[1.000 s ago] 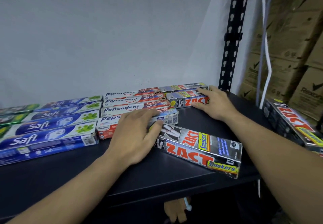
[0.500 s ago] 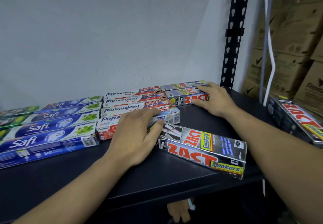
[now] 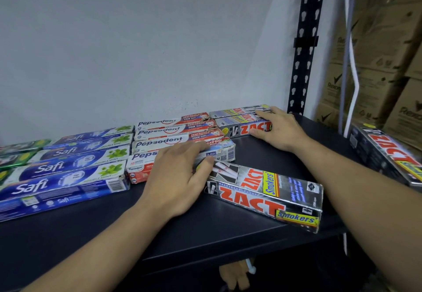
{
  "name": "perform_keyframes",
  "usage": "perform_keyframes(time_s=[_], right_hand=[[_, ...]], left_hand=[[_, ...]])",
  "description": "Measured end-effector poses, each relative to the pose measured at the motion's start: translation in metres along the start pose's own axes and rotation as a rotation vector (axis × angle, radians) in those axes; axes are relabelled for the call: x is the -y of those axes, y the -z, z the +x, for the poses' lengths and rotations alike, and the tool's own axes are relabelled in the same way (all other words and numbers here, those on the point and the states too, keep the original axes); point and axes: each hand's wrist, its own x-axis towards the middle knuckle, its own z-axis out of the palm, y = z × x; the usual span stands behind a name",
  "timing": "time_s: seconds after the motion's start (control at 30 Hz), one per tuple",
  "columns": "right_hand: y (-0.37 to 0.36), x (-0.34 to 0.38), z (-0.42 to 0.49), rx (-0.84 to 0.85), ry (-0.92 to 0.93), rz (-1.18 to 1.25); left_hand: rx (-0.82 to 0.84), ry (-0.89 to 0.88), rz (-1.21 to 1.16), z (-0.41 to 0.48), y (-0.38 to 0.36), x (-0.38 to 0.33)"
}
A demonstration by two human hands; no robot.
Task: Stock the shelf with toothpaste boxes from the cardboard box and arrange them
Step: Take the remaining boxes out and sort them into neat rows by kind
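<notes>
Black shelf (image 3: 228, 230) against a grey wall, with brown cartons (image 3: 376, 75) stacked off to the right, some printed "Rexona". On the shelf from the left: a block of blue Safi boxes (image 3: 68, 170) marked "Double Mint", then red-and-white Pepsodent boxes (image 3: 175, 132) reading "10X", then silver Zact boxes (image 3: 239, 123) at the back. One loose Zact Smokers box (image 3: 269, 196) lies angled near the front edge. Left hand (image 3: 180, 177) rests flat, fingers spread, on the front Pepsodent box, thumb touching the loose Zact box. Right hand (image 3: 278, 129) lies open against the end of the back Zact boxes, not gripping
</notes>
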Motion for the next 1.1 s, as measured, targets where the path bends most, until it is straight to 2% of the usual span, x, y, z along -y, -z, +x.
perform_keyframes(time_s=[0.23,0.43,0.53,0.77,0.83,0.9,1.0,1.1], right_hand=[[0.009,0.010,-0.012,0.001,-0.062,-0.008],[0.028,0.021,-0.048,-0.092,-0.129,0.173],[0.045,0.031,-0.081,-0.146,-0.164,0.408],[0.085,0.058,-0.169,0.143,-0.116,0.847],[0.096,0.068,-0.192,0.219,-0.049,0.760],[0.097,0.075,-0.211,0.266,0.010,0.549],[0.096,0.081,-0.225,0.143,0.012,0.315],[0.104,0.077,-0.233,0.068,-0.055,0.190]], left_hand=[[-0.001,-0.007,0.002,-0.001,0.001,-0.001],[-0.001,0.000,0.001,-0.002,0.003,-0.002],[-0.002,-0.015,0.006,-0.002,0.003,-0.002],[-0.006,-0.046,0.046,-0.003,0.006,-0.003],[0.009,-0.044,0.053,-0.004,0.006,-0.004],[0.025,-0.039,0.050,-0.006,0.007,-0.004],[0.040,-0.031,0.038,-0.008,0.008,-0.001],[0.039,-0.010,0.040,-0.011,0.010,0.002]])
